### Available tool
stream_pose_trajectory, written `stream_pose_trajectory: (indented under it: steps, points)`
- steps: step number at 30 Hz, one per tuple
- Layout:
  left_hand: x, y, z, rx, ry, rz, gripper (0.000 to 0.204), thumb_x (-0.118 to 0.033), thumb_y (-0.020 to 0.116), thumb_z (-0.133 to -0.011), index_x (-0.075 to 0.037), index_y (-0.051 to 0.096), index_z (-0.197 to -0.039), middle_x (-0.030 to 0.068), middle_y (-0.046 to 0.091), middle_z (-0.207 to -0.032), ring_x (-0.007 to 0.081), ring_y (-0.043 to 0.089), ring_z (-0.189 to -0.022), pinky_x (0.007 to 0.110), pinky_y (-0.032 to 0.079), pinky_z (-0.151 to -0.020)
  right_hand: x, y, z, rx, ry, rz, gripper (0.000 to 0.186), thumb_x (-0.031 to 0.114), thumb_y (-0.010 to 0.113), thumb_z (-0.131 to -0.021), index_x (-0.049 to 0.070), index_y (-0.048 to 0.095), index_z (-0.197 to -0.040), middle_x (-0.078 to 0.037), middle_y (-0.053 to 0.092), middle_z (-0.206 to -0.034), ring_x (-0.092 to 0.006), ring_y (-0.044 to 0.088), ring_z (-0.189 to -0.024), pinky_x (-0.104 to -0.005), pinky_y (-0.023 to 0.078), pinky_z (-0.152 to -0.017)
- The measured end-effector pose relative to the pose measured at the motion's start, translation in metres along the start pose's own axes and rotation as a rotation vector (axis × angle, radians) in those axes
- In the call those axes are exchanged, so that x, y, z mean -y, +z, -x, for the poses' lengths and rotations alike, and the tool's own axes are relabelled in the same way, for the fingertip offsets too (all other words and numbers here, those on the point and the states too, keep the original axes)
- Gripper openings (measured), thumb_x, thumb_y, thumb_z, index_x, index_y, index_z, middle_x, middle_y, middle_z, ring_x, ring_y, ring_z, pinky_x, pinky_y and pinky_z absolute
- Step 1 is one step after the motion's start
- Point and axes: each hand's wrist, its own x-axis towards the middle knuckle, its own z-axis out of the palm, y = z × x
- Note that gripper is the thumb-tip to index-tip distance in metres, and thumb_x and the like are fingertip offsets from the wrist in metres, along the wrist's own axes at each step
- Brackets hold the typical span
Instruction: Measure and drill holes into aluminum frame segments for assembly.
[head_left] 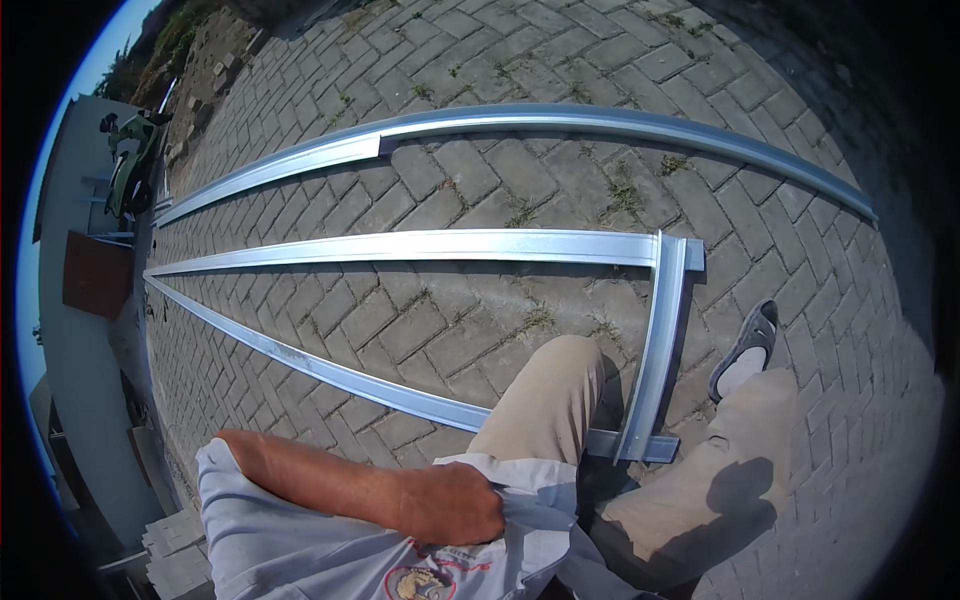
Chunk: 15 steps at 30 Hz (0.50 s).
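My left hand (455, 505) rests at my waist against the grey shirt (330, 540) and beige trousers (545, 400). Its back and bent knuckles show; the fingertips are hidden, so whether it holds anything cannot be made out. My right hand is out of sight. In front of me, a long metal channel (440, 247) and a second metal channel (370, 387) lie on the paving, converging in the view toward the far left. Across their right ends lies a short metal channel (655, 345). My left leg covers part of the nearer channel.
Beyond them lies another long metal channel (600, 118), with a further channel piece (300, 165) alongside its left part. A sandalled foot (748, 350) is planted right of the crosspiece. At far left are a green motorbike (133, 165), a brown panel (97, 275) and stacked blocks (178, 555).
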Motion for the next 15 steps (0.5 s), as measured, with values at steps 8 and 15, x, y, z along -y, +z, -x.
stream_pose_trajectory:
  steps: [8, 15]
  points:
    - [0.025, -0.026, -0.010, -0.089, 0.228, 0.234, 0.013, -0.014, 0.070, -0.082, -0.002, 0.072, -0.083, 0.0201, 0.071, -0.118, 0.0363, 0.071, -0.109, 0.044, 0.059, -0.089, 0.031, -0.032, 0.048, -0.043, 0.016, -0.058, 0.040, 0.031, 0.065, -0.100, -0.001, 0.067, -0.123, -0.018, 0.071, -0.112, -0.0257, 0.066, -0.102, -0.0406, 0.052, -0.092]
    - [0.096, -0.033, -0.051, -0.417, 0.096, 1.511, 0.011, -0.014, 0.072, -0.097, -0.005, 0.070, -0.102, 0.0173, 0.062, -0.141, 0.0290, 0.056, -0.138, 0.043, 0.047, -0.110, 0.060, 0.003, 0.079, 0.153, 0.038, -0.068, 0.041, 0.032, 0.066, -0.099, -0.001, 0.068, -0.123, -0.017, 0.071, -0.110, -0.0236, 0.066, -0.100, -0.0399, 0.052, -0.090]
